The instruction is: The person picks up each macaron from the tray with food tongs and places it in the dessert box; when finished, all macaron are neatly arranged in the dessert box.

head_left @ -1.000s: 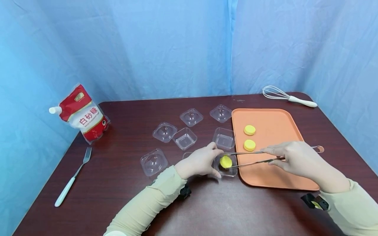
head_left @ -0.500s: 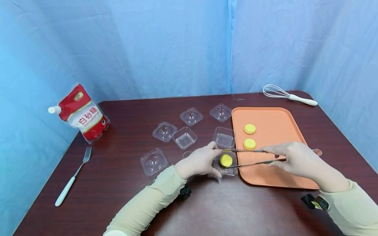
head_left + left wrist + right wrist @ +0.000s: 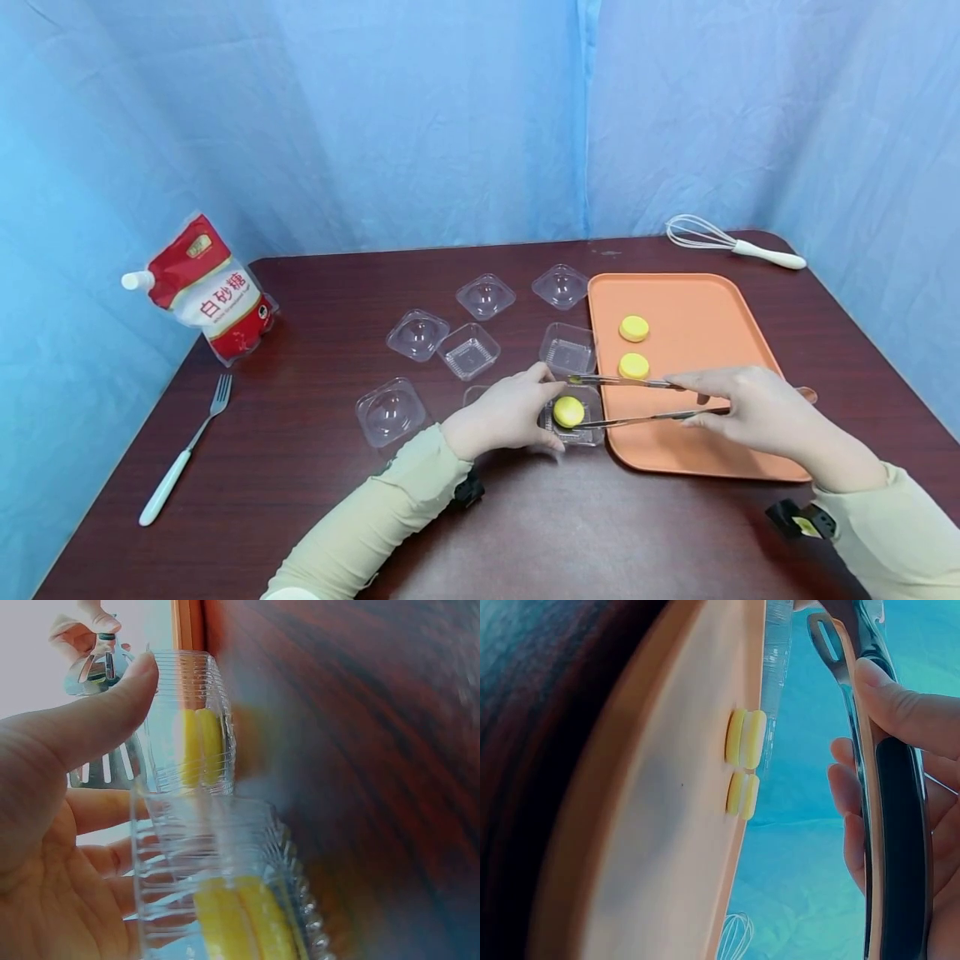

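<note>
Gripping shiny metal tongs, the right hand has their tips apart beside a yellow macaron inside a ribbed clear plastic box, held by the left hand; two boxes look filled, two empty boxes wait, two round macarons remain on the smooth orange tray, domed lids off

Counter, dark reddish-brown, with a wood grain and a sheen on its near part. Left: a tilted red-and-white pouch near the far corner; nearer, a fork, tines pointing away. Centre: four clear lids and four clear boxes, one partly hidden. Right: an orange tray; beyond it, a whisk at the far corner.
</note>
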